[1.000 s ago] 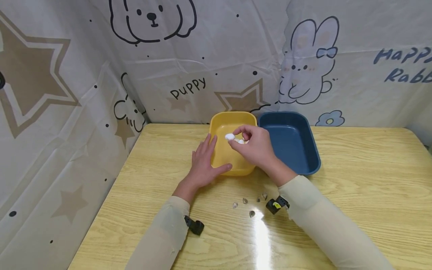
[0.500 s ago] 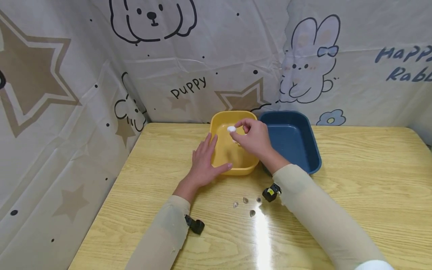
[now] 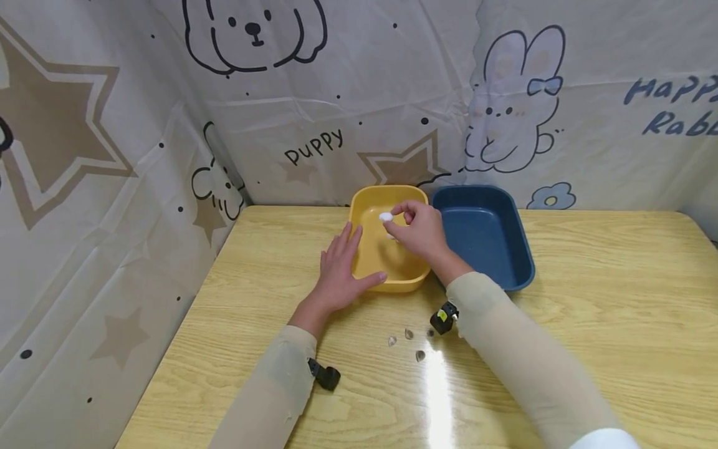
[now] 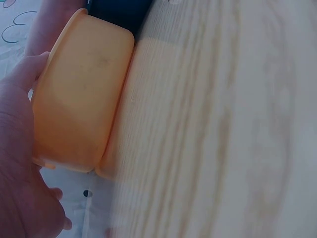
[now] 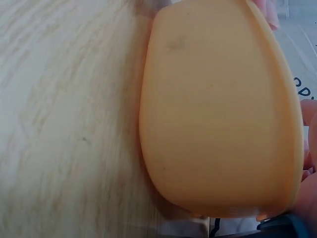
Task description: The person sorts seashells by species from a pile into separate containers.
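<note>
My right hand (image 3: pixel 422 236) is over the yellow bin (image 3: pixel 370 265) and pinches a small white oval piece (image 3: pixel 386 216) between thumb and index finger. Just below the thumb, another white bit (image 3: pixel 390 236) shows in the bin, mostly hidden by the hand. My left hand (image 3: pixel 338 274) rests along the bin's left side, fingers straight, its thumb across the front rim. In the left wrist view that hand (image 4: pixel 20 144) lies against the bin's outer wall (image 4: pixel 81 89). The right wrist view is filled mostly by the bin's front wall (image 5: pixel 213 109), with the white piece out of sight.
A dark blue bin (image 3: pixel 482 240) stands directly right of the yellow one. Several small grey-brown shell-like pieces (image 3: pixel 409 334) lie on the wooden table (image 3: pixel 606 299) in front of the bins. A printed curtain (image 3: pixel 359 56) hangs behind the table.
My right hand has moved slightly up and away with the white piece, and its forearm has shifted left, covering one of the loose pieces. The left hand stays put.
</note>
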Demonstrator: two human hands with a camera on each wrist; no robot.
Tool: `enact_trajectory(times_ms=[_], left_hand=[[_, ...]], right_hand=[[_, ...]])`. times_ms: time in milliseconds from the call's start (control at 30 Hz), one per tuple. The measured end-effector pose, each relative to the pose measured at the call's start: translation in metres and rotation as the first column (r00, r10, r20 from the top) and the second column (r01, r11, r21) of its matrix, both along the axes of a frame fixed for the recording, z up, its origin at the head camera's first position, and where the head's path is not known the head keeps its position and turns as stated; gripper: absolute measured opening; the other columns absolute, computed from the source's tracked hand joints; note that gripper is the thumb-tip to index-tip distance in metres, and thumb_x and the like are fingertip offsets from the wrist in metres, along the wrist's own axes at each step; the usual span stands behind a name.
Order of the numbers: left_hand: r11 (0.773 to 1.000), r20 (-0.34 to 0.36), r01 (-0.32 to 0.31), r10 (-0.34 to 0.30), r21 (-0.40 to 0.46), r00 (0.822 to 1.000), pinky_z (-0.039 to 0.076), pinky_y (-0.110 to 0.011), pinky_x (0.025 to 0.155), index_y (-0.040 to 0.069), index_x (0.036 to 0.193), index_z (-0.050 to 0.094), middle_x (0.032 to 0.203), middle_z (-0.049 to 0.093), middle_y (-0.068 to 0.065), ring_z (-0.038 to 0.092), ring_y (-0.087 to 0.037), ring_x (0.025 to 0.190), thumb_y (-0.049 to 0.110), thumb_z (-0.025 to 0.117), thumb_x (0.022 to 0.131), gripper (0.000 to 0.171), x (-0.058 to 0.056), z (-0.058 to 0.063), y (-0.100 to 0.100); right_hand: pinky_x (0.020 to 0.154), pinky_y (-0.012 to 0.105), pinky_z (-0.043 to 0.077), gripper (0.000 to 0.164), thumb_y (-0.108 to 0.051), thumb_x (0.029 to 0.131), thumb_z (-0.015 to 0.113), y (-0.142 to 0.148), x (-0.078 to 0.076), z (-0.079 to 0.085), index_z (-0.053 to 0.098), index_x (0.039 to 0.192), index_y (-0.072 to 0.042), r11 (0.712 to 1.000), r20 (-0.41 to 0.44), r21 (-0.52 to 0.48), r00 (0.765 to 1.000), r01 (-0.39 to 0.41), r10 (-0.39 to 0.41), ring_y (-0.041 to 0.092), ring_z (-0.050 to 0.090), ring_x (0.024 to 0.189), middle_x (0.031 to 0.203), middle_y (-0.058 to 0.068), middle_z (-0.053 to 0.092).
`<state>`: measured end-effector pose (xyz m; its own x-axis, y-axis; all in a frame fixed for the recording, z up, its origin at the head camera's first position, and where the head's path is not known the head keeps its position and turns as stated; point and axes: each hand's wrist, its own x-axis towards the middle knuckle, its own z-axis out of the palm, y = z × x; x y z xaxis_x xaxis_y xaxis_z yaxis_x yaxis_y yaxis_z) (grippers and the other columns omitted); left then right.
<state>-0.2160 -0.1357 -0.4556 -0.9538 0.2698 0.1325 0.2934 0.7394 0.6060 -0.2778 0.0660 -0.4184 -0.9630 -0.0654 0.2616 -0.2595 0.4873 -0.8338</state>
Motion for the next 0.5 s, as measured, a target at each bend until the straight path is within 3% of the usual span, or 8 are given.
enact_trajectory(times_ms=[500], left_hand=[[1.000, -0.004, 0.012, -0.012, -0.006, 1.000, 0.003, -0.069, 0.110, 0.021, 0.163, 0.012, 0.167, 0.000, 0.000, 0.006, -0.037, 0.149, 0.068, 0.063, 0.085, 0.104, 0.0019, 0.0013, -0.0005]], right_hand=[[0.059, 0.032, 0.033, 0.030, -0.026, 0.085, 0.081, -0.0009, 0.0004, -0.0040, 0.072, 0.103, -0.003, 0.999, 0.025, 0.046, 1.000, 0.002, -0.003, 0.023, 0.044, 0.066, 0.073, 0.006, 0.045]])
